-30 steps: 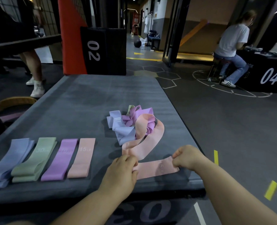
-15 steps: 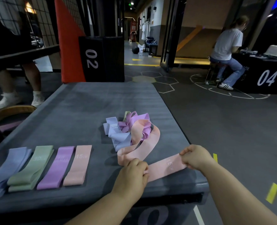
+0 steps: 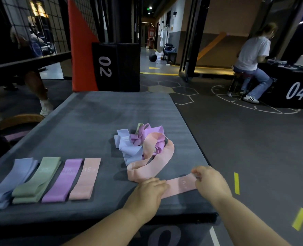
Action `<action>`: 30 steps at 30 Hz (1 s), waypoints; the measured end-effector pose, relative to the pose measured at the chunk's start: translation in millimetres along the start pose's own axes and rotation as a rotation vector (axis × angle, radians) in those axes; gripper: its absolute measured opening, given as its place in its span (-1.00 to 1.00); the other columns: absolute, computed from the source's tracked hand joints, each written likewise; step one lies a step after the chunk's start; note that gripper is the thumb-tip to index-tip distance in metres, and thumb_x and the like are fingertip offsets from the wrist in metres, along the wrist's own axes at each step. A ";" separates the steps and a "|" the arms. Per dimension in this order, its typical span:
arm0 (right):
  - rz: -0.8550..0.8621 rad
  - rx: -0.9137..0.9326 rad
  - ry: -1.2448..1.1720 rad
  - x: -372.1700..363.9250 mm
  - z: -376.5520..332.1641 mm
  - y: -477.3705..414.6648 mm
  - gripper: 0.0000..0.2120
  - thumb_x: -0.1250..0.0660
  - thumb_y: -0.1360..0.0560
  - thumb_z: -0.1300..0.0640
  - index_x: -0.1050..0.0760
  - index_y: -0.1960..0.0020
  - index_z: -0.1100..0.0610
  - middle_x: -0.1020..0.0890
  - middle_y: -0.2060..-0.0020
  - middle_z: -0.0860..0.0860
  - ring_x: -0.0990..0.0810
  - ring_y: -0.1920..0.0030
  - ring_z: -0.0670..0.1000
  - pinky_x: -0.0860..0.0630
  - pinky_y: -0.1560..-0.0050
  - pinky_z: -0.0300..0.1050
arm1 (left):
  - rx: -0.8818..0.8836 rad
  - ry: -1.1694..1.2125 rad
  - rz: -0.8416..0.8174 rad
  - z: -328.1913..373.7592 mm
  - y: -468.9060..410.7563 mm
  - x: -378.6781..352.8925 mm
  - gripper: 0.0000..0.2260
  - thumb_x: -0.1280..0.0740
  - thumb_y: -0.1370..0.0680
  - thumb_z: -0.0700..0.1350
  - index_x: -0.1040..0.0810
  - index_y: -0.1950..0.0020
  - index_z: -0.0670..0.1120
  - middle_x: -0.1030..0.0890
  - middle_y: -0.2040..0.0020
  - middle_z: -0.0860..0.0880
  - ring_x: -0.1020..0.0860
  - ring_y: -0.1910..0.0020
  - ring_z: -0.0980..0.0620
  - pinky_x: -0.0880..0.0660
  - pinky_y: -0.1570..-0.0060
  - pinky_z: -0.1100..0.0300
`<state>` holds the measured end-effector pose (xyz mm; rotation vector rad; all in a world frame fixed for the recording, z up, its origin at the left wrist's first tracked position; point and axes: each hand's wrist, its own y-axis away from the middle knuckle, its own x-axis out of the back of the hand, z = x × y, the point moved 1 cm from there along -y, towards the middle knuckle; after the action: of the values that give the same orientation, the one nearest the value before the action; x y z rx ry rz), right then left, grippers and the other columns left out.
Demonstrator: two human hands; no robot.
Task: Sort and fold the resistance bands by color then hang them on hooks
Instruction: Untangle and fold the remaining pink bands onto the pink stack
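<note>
Pink band point(image 3: 180, 186) is lying between your two hands, left hand point(image 3: 147, 192) gripping, right hand point(image 3: 212, 183) pinching its end; four folded stacks point(image 3: 56, 180) lying left.

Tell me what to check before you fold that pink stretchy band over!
1. Left hand holds the pink fabric resistance band down: ok.
2. Right hand pinches its labelled end: ok.
3. Stretch between the hands lies flat: ok.
4. Far loop free of the tangled pile of lilac and purple bands: not ok, it rests on the pile.
5. Folded pink band lies in the row on the grey padded mat for matching: ok.
</note>
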<state>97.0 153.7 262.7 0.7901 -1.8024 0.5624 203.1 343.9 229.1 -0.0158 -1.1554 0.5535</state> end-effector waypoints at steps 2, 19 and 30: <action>-0.001 0.132 0.071 -2.7 -1.0 3.7 -0.55 -0.14 -0.52 0.31 -0.49 -0.32 -0.01 -0.51 -0.29 -0.06 -0.48 -0.27 -0.01 -0.42 -0.20 -0.20 | 0.028 -0.027 -0.086 0.8 0.5 1.0 -0.53 0.05 -0.58 -0.06 -0.43 -0.42 0.01 -0.38 -0.45 0.07 -0.29 -0.46 0.05 0.07 -0.35 0.43; -0.232 0.205 0.273 -27.3 -0.1 19.4 0.32 0.80 0.11 -0.46 0.27 -0.56 0.02 0.25 -0.54 -0.11 0.32 -0.51 -0.13 0.32 -0.49 0.02 | 0.073 -0.211 -0.225 9.9 2.7 9.4 -0.58 0.05 -0.68 -0.11 -0.11 -0.55 0.07 -0.07 -0.58 0.08 -0.02 -0.55 0.09 0.11 -0.48 0.24; -0.227 0.151 0.169 -30.2 1.9 17.6 -0.50 0.15 -0.67 -0.08 0.10 -0.58 -0.03 0.07 -0.56 -0.17 0.17 -0.54 -0.14 0.24 -0.52 0.04 | 0.093 -0.195 -0.246 8.9 4.2 7.3 -0.58 0.05 -0.68 -0.10 -0.13 -0.54 0.08 -0.09 -0.57 0.12 -0.04 -0.54 0.10 0.08 -0.48 0.22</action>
<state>90.1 171.8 233.6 1.0051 -1.5056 0.6016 195.8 348.2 237.8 0.2619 -1.2980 0.3949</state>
